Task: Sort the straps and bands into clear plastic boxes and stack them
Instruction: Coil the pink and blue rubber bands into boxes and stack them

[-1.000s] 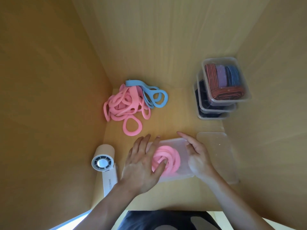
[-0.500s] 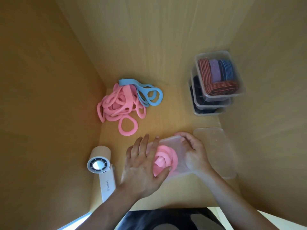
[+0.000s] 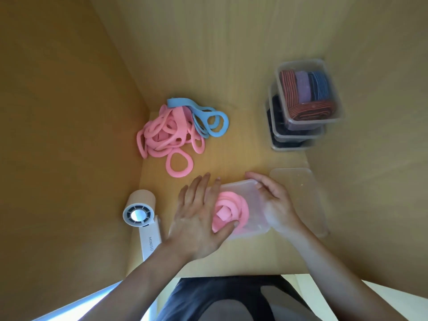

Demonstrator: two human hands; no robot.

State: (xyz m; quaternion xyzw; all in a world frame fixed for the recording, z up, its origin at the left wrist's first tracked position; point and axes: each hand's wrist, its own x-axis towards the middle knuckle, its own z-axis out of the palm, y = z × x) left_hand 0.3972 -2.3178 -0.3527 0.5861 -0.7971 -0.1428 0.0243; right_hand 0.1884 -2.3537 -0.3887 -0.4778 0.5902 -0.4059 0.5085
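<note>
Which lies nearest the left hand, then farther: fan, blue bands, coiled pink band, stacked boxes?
1. coiled pink band, touching the left hand
2. fan, to its left
3. blue bands, beyond
4. stacked boxes, far right

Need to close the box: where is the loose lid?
Head view: the lid lies flat at right, beside the right hand, in front of the stacked boxes.

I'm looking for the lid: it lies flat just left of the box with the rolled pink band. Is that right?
Not quite. The lid lies flat just right of the box with the rolled pink band, not left of it, as the head view shows. What lies on the left is a fan.
</note>
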